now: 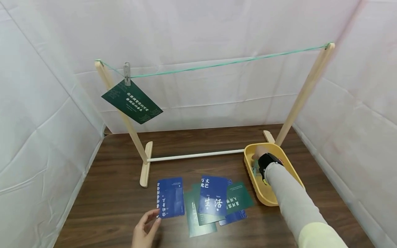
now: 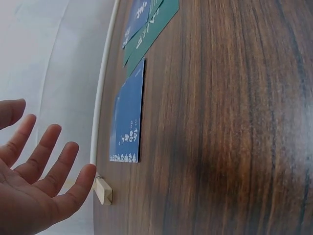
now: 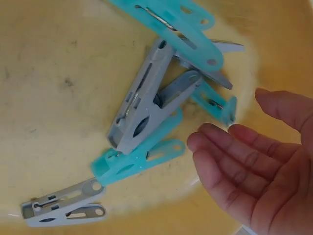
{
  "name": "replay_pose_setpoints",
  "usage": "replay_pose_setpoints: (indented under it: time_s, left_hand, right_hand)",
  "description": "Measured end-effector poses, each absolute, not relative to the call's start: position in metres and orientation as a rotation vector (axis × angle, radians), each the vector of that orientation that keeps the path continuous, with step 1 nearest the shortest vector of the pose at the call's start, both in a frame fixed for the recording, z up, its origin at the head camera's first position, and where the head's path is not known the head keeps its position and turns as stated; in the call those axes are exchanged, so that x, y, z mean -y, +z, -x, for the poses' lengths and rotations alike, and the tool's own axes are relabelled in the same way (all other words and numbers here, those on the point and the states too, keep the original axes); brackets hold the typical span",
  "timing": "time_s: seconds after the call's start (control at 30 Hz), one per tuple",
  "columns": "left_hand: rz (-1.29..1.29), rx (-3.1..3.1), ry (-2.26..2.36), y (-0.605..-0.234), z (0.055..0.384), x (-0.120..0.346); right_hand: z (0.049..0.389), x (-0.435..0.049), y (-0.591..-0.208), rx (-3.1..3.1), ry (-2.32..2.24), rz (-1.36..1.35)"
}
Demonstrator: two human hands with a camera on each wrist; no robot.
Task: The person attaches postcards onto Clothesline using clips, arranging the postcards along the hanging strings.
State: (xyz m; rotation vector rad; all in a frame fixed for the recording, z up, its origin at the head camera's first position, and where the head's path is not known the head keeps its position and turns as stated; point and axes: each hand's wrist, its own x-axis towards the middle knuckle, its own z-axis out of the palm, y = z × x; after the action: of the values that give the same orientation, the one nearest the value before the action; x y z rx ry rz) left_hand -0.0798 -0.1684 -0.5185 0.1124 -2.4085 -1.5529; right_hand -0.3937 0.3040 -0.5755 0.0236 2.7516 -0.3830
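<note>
My right hand (image 1: 260, 151) is down inside a yellow plastic basket (image 1: 269, 199). In the right wrist view the same hand (image 3: 259, 166) has its fingers loosely bent beside a loose heap of clothespins, with nothing between thumb and fingers. A large grey clothespin (image 3: 137, 103) leans among teal ones, such as a teal clothespin (image 3: 186, 39) above it; another grey clothespin (image 3: 63, 208) lies apart at lower left. My left hand (image 1: 145, 229) hovers with parted fingers at the lower left corner of a blue card (image 1: 172, 198). The left wrist view shows that hand (image 2: 39, 181) holding nothing.
Several overlapping blue and green cards (image 1: 212, 196) lie at the table's middle front. Behind them, a green string (image 1: 198, 68) spans two wooden posts (image 1: 305, 96). Near its left end, a grey clothespin (image 1: 127, 74) holds a tilted green card (image 1: 133, 101). A white rod (image 1: 195, 156) joins the feet.
</note>
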Motion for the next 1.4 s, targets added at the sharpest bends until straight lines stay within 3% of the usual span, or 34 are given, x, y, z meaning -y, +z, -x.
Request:
replay_pose_setpoints:
  time_s: [0.17,0.27,0.4,0.63,0.7,0.77,0.97,1.03,1.17,1.4]
  left_hand:
    - [-0.130,2.422,-1.548,-0.520,0.079,0.171]
    - [-0.094,2.397,-1.554,-0.522,0.080,0.170]
    - [-0.044,2.388,-1.556,-0.525,0.081,0.168]
    - [-0.018,2.441,-1.543,-0.524,0.083,0.163]
    - [-0.028,2.481,-1.537,-0.522,0.084,0.163]
    - [-0.029,2.519,-1.531,-0.519,0.085,0.163]
    - [0.000,2.630,-1.497,-0.513,0.092,0.164]
    - [0.023,2.662,-1.488,-0.511,0.095,0.163]
    - [0.090,2.681,-1.477,-0.510,0.100,0.162]
    - [0.191,2.742,-1.513,-0.506,0.124,0.163]
  right_hand:
    - [0.349,-0.272,-0.522,-2.767,-0.435,-0.077]
    - [0.340,-0.267,-0.514,-2.787,-0.448,-0.108]
    - [0.364,-0.287,-0.554,-2.741,-0.450,-0.163]
    - [0.440,-0.369,-0.701,-2.843,-0.431,-0.150]
    - [0.443,-0.374,-0.708,-2.834,-0.435,-0.167]
    - [0.430,-0.366,-0.690,-2.835,-0.471,-0.152]
    - [0.347,-0.307,-0.552,-2.665,-0.667,-0.183]
    - [0.327,-0.300,-0.524,-2.668,-0.710,-0.133]
    - [0.306,-0.295,-0.489,-2.577,-0.812,-0.020]
    - [0.293,-0.304,-0.463,-2.339,-0.888,0.214]
